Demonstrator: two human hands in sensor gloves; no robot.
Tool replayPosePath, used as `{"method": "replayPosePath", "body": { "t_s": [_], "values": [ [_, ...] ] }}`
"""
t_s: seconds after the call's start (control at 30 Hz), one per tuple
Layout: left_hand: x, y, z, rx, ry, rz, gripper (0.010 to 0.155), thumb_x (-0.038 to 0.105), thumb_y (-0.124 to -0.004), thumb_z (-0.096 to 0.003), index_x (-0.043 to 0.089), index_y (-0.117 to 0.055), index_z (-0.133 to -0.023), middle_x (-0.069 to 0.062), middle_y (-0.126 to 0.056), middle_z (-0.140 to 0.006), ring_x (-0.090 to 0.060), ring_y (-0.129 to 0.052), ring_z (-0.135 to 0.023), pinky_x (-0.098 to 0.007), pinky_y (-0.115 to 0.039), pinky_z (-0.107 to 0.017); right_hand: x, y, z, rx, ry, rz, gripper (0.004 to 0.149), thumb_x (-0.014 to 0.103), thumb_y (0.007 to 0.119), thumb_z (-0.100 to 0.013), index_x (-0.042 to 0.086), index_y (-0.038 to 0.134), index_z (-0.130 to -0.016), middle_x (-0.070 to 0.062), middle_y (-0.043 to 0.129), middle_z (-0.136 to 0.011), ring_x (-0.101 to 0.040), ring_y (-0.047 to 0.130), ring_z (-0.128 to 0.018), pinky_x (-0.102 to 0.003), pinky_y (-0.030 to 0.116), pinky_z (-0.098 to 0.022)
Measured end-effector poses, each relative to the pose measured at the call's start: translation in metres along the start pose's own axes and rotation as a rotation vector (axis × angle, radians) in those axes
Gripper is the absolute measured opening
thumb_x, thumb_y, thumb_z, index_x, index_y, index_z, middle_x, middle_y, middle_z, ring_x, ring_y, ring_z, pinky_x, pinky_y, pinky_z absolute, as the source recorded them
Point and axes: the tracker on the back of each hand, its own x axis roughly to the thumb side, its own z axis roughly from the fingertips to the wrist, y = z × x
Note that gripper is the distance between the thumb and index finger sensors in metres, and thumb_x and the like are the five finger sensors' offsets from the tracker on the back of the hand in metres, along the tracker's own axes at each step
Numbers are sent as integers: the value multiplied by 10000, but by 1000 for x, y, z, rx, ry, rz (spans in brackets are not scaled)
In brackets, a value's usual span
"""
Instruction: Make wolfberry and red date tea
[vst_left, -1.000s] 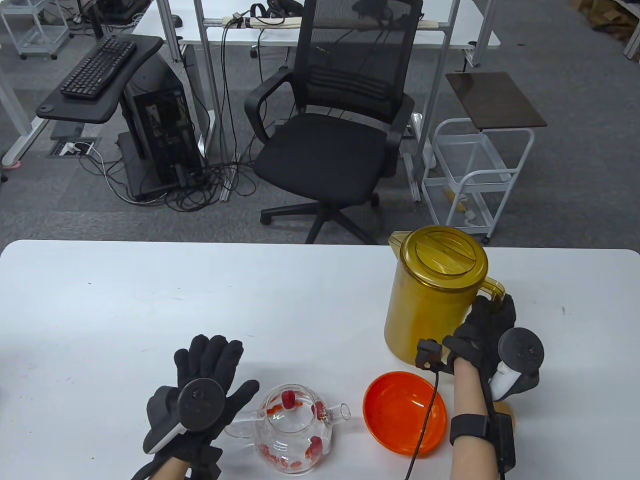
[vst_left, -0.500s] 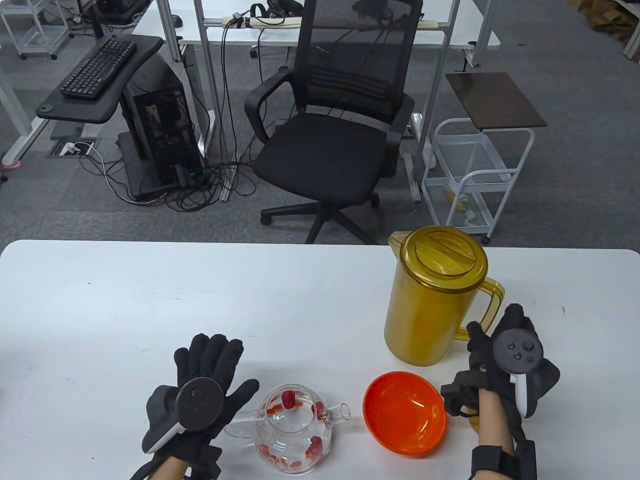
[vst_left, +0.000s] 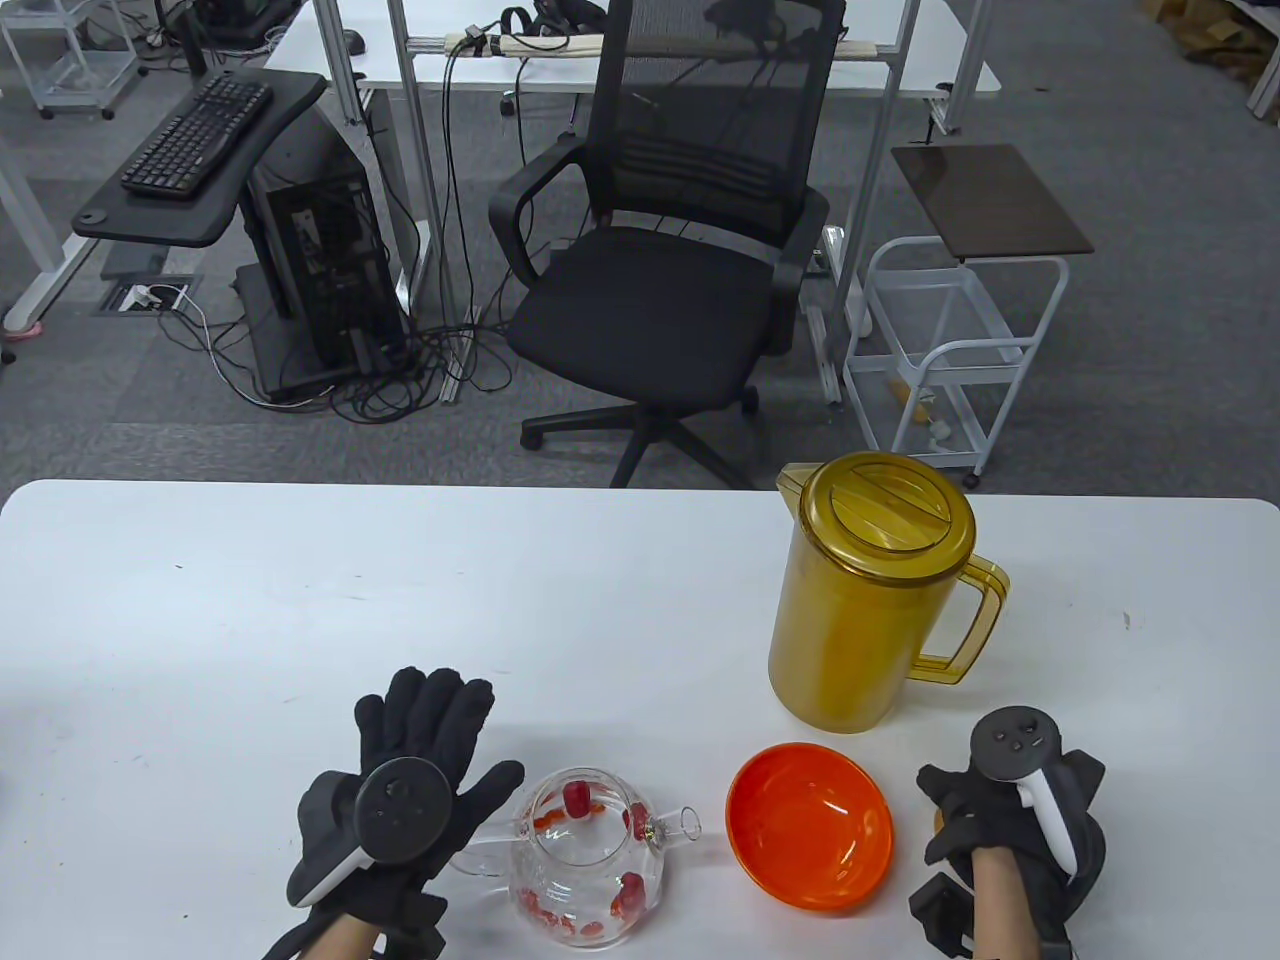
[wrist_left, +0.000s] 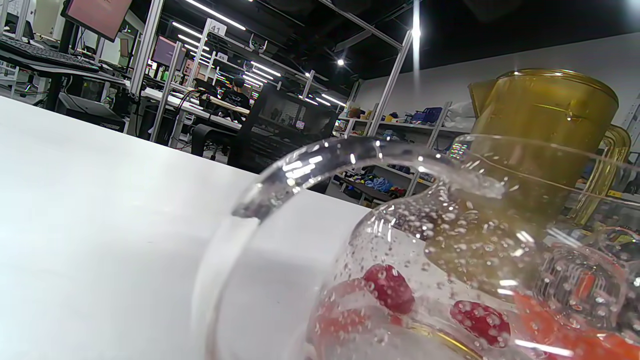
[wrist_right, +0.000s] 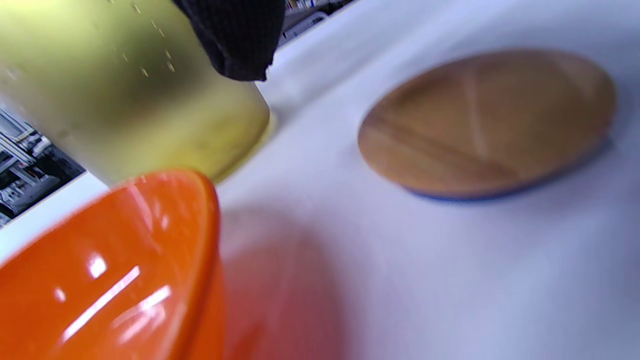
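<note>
White table (vst_left: 300, 600), glass teapot (vst_left: 585, 860), amber pitcher (vst_left: 860, 600), office chair (vst_left: 660, 260) behind

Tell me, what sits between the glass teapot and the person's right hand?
The orange bowl sits between the glass teapot and the right hand, apart from both. The table view shows it.

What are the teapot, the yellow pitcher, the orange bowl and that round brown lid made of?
Teapot: clear glass, seemingly; fully see-through, bright glints, bubbles clinging inside.
Pitcher: probably tinted plastic; amber, translucent, moulded handle and lid.
Bowl: likely glossy plastic; even orange colour with sharp highlights.
Lid: looks like wood or bamboo; matte brown with grain lines, though the view is blurred.
</note>
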Motion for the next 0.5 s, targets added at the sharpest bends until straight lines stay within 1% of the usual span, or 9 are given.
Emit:
{"method": "replayPosePath", "body": {
  "t_s": [0.2,0.27,0.3,0.37,0.43,0.5],
  "values": [
    [0,0,0,0,2,1,796,646,-582,-557,240,-346,-1200,-152,-345,-1271,-475,-212,-1156,-549,-91,-788,-11,25,-10,161,64,46,873,359,819,-528,71,265,-1138,-432,166,-1073,-729,203,-924,-848,315,-592],
    [0,0,0,-1,3,1,795,645,-582,-557,240,-346,-1199,-151,-347,-1270,-477,-213,-1154,-549,-92,-788,-13,32,-13,200,78,60,880,361,820,-528,71,252,-1133,-422,81,-1061,-714,157,-922,-844,335,-597],
    [0,0,0,-1,3,1,795,645,-583,-557,240,-347,-1199,-150,-346,-1271,-475,-214,-1155,-549,-92,-788,-13,35,-14,205,86,78,884,364,820,-527,87,235,-1129,-414,59,-1053,-709,143,-920,-836,360,-604],
    [0,0,0,-1,3,1,796,645,-583,-557,239,-347,-1200,-153,-346,-1270,-476,-213,-1155,-550,-92,-788,-12,39,-15,182,96,126,873,359,827,-523,98,248,-1121,-402,73,-1052,-699,157,-923,-830,373,-605],
    [0,0,0,-1,3,1,796,645,-584,-557,240,-347,-1200,-152,-348,-1270,-476,-213,-1155,-549,-92,-788,-12,38,-16,149,94,148,862,382,836,-505,99,300,-1118,-403,130,-1057,-695,217,-928,-820,421,-601],
    [0,0,0,-1,3,1,795,645,-584,-556,241,-348,-1199,-150,-348,-1270,-475,-214,-1155,-548,-95,-789,-15,36,-17,107,102,126,804,363,837,-503,115,368,-1107,-383,186,-1062,-671,271,-932,-804,446,-599]
  ]
}}
